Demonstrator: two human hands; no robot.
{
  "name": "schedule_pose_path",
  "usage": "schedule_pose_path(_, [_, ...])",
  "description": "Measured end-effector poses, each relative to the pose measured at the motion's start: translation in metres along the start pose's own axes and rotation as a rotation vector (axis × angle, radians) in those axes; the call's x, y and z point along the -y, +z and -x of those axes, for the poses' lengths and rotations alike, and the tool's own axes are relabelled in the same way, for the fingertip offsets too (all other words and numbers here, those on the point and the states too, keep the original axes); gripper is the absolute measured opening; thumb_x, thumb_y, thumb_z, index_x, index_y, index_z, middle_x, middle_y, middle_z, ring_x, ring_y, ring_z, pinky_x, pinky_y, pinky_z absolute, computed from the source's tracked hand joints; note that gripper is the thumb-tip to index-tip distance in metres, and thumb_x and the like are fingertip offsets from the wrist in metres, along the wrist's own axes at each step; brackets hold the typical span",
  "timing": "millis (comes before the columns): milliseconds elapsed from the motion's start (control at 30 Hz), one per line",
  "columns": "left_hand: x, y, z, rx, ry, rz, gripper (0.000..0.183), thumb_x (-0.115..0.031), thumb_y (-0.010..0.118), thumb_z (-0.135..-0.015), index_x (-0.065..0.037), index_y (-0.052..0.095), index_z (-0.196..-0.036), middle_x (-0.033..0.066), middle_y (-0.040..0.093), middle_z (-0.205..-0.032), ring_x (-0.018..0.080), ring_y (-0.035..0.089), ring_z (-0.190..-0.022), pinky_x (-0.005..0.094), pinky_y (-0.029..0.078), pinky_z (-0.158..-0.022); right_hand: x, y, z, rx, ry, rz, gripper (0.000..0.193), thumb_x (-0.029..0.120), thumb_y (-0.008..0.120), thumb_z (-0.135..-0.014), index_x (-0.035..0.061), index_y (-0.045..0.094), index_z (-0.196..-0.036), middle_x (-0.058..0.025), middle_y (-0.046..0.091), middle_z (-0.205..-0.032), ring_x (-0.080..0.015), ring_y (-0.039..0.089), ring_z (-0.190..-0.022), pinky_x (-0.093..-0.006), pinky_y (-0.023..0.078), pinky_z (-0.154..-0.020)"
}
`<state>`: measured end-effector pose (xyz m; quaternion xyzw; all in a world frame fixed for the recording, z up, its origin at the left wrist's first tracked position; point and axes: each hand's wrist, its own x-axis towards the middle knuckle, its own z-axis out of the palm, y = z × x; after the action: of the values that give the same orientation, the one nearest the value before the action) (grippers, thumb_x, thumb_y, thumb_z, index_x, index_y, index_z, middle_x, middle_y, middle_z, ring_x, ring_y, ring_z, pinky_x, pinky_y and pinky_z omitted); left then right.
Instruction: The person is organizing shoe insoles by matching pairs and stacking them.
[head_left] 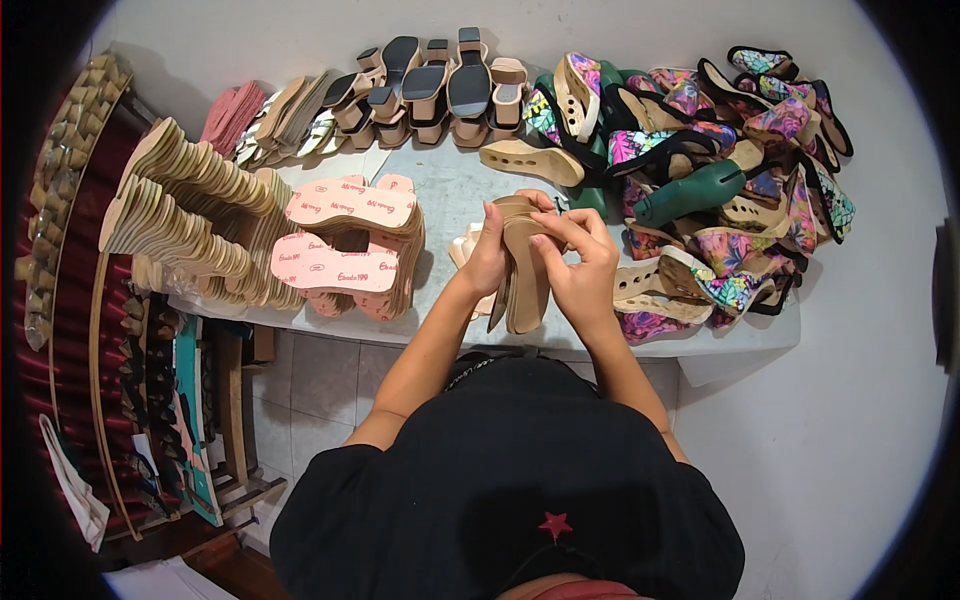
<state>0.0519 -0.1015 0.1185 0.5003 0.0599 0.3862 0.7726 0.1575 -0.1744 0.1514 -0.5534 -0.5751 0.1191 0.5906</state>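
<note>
A small stack of tan shoe insoles (527, 290) is held upright in front of me, over the near edge of the table. My left hand (486, 256) is closed round the stack's left side, with the thumb up along it. At the upper right of the stack, my right hand (582, 262) has its fingers and thumb bent onto the edge of the front insole. Some of the stack's layers fan apart at the lower end. Partly hidden behind my left hand, pale pieces (463, 246) lie on the table.
Left of my hands stand piles of pink printed insoles (345, 262) and rows of wooden-coloured soles (165, 225). Block-heeled sandals (425, 85) line the back of the table (440, 180). To the right are heaped colourful wedge shoes (690, 290) and a green shoe last (690, 197).
</note>
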Motion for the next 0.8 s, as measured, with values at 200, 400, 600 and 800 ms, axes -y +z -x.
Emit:
schedule_pose_path(200, [-0.005,0.002,0.0,0.053,-0.012,-0.03,0.077,-0.071,0.018,-0.081,-0.003,0.042,-0.109,0.0082,0.052,-0.095,0.0166,0.054,-0.087,0.0295,0.046,-0.075,-0.001,-0.001,0.0,0.005,-0.045,0.094,0.026,0.004,0.068,-0.069,0.0066,0.067,-0.094,-0.007,0.053,-0.08,-0.0164,0.052,-0.069,-0.027,0.043,-0.06])
schedule_pose_path(400, [-0.006,-0.001,0.002,0.012,-0.055,-0.12,0.075,-0.07,0.016,-0.082,-0.006,0.041,-0.111,0.0068,0.052,-0.093,0.0142,0.053,-0.086,0.0276,0.045,-0.075,-0.005,0.002,0.0,0.013,-0.099,0.241,0.029,0.007,0.069,-0.066,0.0077,0.067,-0.096,-0.0073,0.051,-0.081,-0.0218,0.05,-0.078,-0.0307,0.042,-0.068])
schedule_pose_path(600, [0.001,-0.007,0.002,-0.068,-0.026,-0.073,0.075,-0.067,0.015,-0.084,-0.003,0.042,-0.114,0.0095,0.052,-0.101,0.0174,0.053,-0.095,0.0303,0.044,-0.082,-0.004,0.006,-0.001,-0.023,-0.14,0.264,0.025,0.007,0.068,-0.067,0.005,0.063,-0.091,-0.0084,0.051,-0.083,-0.0236,0.048,-0.081,-0.0329,0.041,-0.071])
schedule_pose_path(800, [0.001,-0.025,-0.005,-0.309,0.09,-0.084,0.062,-0.062,0.022,-0.088,-0.007,0.044,-0.107,0.0044,0.046,-0.085,0.0115,0.045,-0.073,0.024,0.04,-0.068,-0.017,-0.005,-0.001,0.135,-0.132,0.016,0.016,-0.001,0.064,-0.069,0.0003,0.055,-0.082,-0.0114,0.056,-0.087,-0.0227,0.054,-0.08,-0.0316,0.043,-0.069])
